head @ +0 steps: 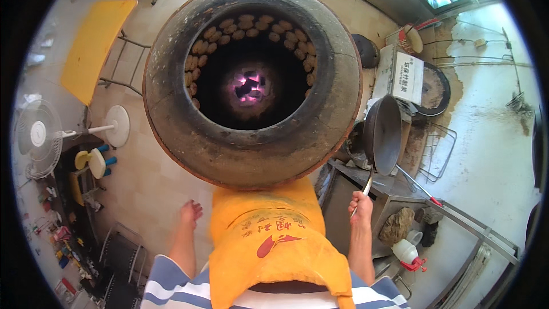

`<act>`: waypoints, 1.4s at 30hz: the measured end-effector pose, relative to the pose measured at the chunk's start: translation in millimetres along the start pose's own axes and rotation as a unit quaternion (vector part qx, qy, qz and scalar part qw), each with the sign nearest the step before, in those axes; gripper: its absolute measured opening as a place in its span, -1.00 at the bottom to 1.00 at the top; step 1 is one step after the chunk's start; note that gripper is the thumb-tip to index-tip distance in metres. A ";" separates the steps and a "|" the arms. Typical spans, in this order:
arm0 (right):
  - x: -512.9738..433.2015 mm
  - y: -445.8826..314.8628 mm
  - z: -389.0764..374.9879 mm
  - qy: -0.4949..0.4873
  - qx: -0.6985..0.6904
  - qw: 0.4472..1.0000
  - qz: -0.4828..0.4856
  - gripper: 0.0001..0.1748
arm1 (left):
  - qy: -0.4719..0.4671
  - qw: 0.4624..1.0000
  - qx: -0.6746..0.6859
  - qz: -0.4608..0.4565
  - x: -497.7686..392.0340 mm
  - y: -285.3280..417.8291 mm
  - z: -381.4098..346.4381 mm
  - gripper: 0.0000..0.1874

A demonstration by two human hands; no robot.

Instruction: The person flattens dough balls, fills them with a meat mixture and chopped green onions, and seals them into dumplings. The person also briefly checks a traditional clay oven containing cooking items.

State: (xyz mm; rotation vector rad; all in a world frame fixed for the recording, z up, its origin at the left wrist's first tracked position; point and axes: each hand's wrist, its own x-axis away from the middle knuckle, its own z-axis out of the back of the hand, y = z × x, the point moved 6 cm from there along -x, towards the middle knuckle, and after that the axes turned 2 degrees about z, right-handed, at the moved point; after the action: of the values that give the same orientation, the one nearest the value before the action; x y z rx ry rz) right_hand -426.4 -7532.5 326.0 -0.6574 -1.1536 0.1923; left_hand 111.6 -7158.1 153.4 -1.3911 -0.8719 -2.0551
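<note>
A large round clay oven (253, 154) stands right before me, its wide mouth facing up. Many browned flat cakes (246, 21) cling in rows to its inner wall. Deep inside, a heap of charcoal (248, 88) glows pink and white at the bottom. My right hand (362, 206) grips the handle of a dark wok (388, 137), which is tipped up on its side to the right of the oven. Beside the apron, my left hand (191, 213) hangs with nothing in it, its fingers loosely bent.
At left are a yellow tabletop (96, 49), a white standing fan (38, 134) and small stools (97, 163). To the right stand a metal bench (386, 191), a white box (407, 77) bearing writing, a red-handled rod (418, 185) and a red-and-white plastic container (406, 252).
</note>
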 end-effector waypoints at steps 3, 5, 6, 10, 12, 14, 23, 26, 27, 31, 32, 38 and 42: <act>-43.1 -19.2 2.9 -0.021 0.001 1.000 -0.021 -0.88 | -0.001 1.000 -0.017 0.013 43.4 -29.2 -47.0 -0.46; -61.7 -30.8 3.0 -0.035 0.005 0.999 -0.022 -0.87 | -0.008 1.000 -0.029 0.000 68.3 -43.3 -71.5 -0.46; -68.5 -34.6 2.7 -0.033 0.004 0.999 -0.031 -0.86 | -0.011 0.999 -0.037 -0.013 77.0 -47.9 -82.1 -0.45; -84.0 -49.3 -1.2 -0.022 0.035 0.998 -0.051 -0.85 | -0.013 1.000 0.009 -0.003 94.0 -67.9 -100.7 -0.44; -87.6 -54.1 -6.0 -0.034 0.030 0.998 -0.045 -0.83 | -0.010 1.000 0.013 0.014 92.6 -76.4 -102.5 -0.43; -90.4 -54.5 -6.5 -0.032 0.029 0.998 -0.045 -0.80 | -0.022 1.000 0.016 0.016 87.9 -81.6 -103.5 -0.42; -151.4 -82.2 -15.1 -0.014 0.066 0.996 -0.057 -0.81 | 0.006 0.996 0.085 0.001 97.0 -99.0 -107.4 -0.41; -191.7 -101.3 -27.7 -0.023 0.069 0.994 -0.082 -0.81 | 0.068 0.990 0.108 0.054 123.1 -120.7 -123.2 -0.44; -204.1 -105.7 -30.8 -0.014 0.073 0.993 -0.090 -0.81 | 0.089 0.987 0.109 0.074 131.3 -123.4 -128.5 -0.45; -245.3 -121.7 -44.6 -0.051 0.085 0.987 -0.125 -0.76 | 0.105 0.987 0.044 0.118 170.4 -127.9 -166.3 -0.51; -253.9 -124.5 -46.0 -0.045 0.096 0.985 -0.133 -0.76 | 0.103 0.986 0.049 0.119 178.9 -124.8 -176.7 -0.52; -291.2 -137.1 -56.2 -0.037 0.150 0.977 -0.147 -0.75 | 0.143 0.984 0.044 0.099 223.8 -96.4 -224.7 -0.60; -299.9 -139.4 -58.8 -0.050 0.154 0.976 -0.148 -0.78 | 0.150 0.983 0.045 0.101 231.4 -85.0 -238.7 -0.58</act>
State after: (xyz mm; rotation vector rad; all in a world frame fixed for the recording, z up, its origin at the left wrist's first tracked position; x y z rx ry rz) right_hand -523.7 -7805.8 156.7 -0.1999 -1.2702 0.1466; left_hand -175.4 -7291.4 286.1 -1.0401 -0.6586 -1.9759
